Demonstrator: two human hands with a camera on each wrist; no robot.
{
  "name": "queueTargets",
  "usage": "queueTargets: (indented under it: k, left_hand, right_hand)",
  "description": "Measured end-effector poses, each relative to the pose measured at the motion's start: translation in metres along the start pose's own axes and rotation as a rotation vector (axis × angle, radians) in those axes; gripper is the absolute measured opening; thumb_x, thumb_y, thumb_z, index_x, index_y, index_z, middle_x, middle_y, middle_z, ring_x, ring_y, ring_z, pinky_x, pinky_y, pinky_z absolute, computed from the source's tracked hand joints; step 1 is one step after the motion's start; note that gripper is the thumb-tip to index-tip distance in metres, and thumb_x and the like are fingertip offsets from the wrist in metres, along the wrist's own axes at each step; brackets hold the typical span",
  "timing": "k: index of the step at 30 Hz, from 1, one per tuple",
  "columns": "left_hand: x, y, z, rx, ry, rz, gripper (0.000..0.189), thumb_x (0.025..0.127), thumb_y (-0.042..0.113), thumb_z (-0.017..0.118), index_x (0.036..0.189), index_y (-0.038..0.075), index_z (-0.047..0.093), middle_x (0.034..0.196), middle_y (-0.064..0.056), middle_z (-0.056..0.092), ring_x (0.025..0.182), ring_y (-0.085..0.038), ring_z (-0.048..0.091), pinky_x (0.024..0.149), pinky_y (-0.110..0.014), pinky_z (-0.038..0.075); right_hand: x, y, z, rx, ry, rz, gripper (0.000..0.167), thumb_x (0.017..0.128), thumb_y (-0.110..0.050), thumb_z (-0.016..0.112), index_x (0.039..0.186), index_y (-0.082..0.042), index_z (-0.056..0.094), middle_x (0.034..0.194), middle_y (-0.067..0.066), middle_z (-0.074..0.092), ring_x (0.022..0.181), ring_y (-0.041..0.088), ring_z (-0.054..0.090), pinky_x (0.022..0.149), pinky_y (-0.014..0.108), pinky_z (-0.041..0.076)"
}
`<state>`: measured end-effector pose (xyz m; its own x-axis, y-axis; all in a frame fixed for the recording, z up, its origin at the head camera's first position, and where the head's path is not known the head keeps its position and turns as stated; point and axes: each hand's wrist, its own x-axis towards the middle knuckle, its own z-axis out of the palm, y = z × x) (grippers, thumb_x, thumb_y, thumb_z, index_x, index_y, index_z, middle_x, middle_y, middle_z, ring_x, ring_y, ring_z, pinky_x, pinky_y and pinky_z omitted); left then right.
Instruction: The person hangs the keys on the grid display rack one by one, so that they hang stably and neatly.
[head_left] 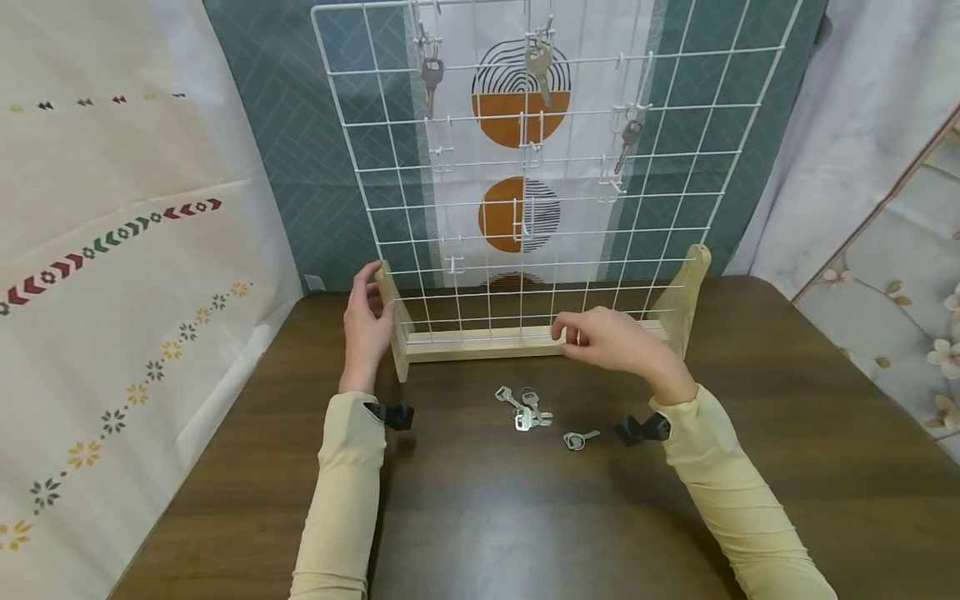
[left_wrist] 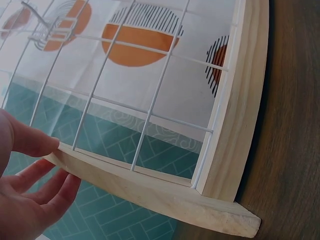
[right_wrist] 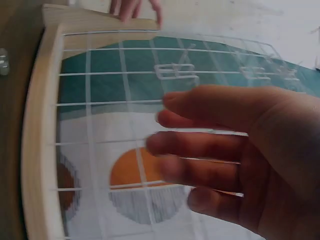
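Observation:
My left hand [head_left: 367, 329] grips the upper end of the left wooden upright [left_wrist: 135, 185], thumb on one side and fingers on the other. The upright belongs to a wooden stand holding a white wire grid [head_left: 480, 293]. My right hand [head_left: 609, 339] hovers before the grid's lower part, fingers loosely bent and holding nothing. In the right wrist view, wire shows behind its fingers [right_wrist: 200, 143]. Several loose keys [head_left: 533, 418] lie in a small pile on the table, and a key with a ring [head_left: 576, 440] lies apart, to the pile's right.
Three keys hang high on the grid: a left key [head_left: 431, 77], a middle key [head_left: 538, 62] and a right key [head_left: 630, 137]. Several white hooks [head_left: 522, 227] are fixed lower down. The brown table [head_left: 480, 517] extends toward me; patterned cloth [head_left: 165, 250] borders it.

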<state>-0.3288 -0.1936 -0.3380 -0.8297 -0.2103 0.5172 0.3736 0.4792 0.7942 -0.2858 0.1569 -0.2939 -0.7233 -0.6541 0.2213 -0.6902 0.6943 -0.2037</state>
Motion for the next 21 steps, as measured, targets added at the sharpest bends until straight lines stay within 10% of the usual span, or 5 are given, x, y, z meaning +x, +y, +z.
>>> queueTargets:
  k: [9,21]
  left_hand:
    - [0.0,0.002,-0.002,-0.004,-0.003,0.002,0.061,0.092,-0.003,0.053,0.143,0.027,0.04,0.128,-0.021,0.053,0.111,-0.038,0.06,0.092,-0.052,0.05]
    - [0.0,0.003,0.0,-0.001,-0.005,-0.012,0.061,0.092,-0.001,0.054,0.143,0.029,0.041,0.126,-0.021,0.053,0.11,-0.036,0.06,0.091,-0.052,0.05]
  right_hand:
    - [0.019,-0.013,0.047,-0.02,-0.219,-0.154,0.009,0.089,-0.019,0.066,0.097,-0.015,0.066,0.072,-0.009,0.063,0.063,0.001,0.053,0.059,0.022,0.043]
    - [0.027,-0.017,0.086,-0.018,-0.381,-0.129,0.009,0.086,-0.015,0.068,0.095,-0.017,0.065,0.07,-0.009,0.055,0.062,0.003,0.046,0.055,0.021,0.035]
